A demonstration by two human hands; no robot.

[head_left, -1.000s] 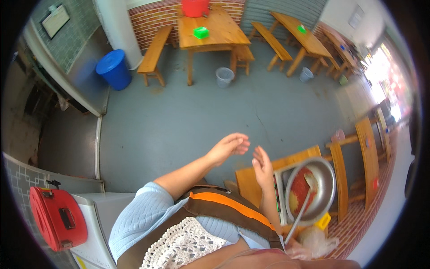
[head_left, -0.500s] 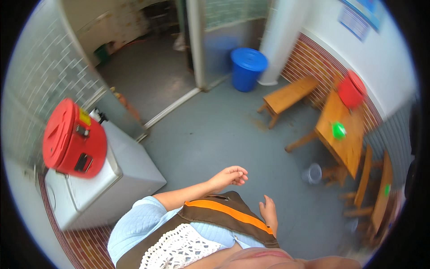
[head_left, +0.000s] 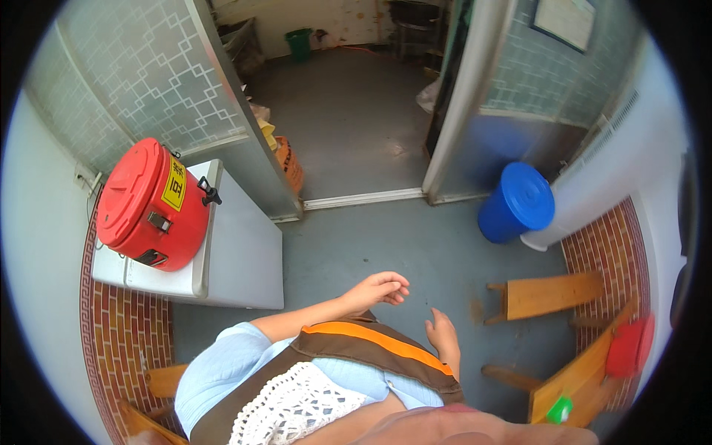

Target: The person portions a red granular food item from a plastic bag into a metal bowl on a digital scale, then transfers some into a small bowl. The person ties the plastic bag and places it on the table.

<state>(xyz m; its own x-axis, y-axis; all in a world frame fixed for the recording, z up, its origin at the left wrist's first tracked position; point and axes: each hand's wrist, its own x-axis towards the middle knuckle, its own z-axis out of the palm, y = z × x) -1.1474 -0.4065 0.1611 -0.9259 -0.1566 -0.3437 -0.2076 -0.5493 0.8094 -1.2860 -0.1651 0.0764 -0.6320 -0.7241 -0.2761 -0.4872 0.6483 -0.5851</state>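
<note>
My left hand (head_left: 380, 290) is held in front of my body, above the grey floor. Its fingers are loosely bent with gaps between them, and nothing is in it. Lower and to the right, my right hand (head_left: 443, 337) hangs beside my brown apron (head_left: 348, 343) with its orange band. The right thumb stands apart from the fingers, and I see nothing in that hand either. Neither hand touches any object. To the left, a red lidded drum (head_left: 167, 211) with a black tap sits on a white chest-like appliance (head_left: 245, 256).
An open doorway with a pale floor track (head_left: 363, 199) lies ahead between frosted glass panels. A blue lidded bin (head_left: 517, 204) stands right of it. Further right are a wooden bench (head_left: 552, 295) and a wooden table (head_left: 567, 378) bearing a red container (head_left: 629, 347) and a green item (head_left: 559, 409).
My view has turned to the right-hand tilt's opposite, so the doorway is now straight ahead and the bin, bench and table sit further right and lower. Both hands keep nearly the same pose.
</note>
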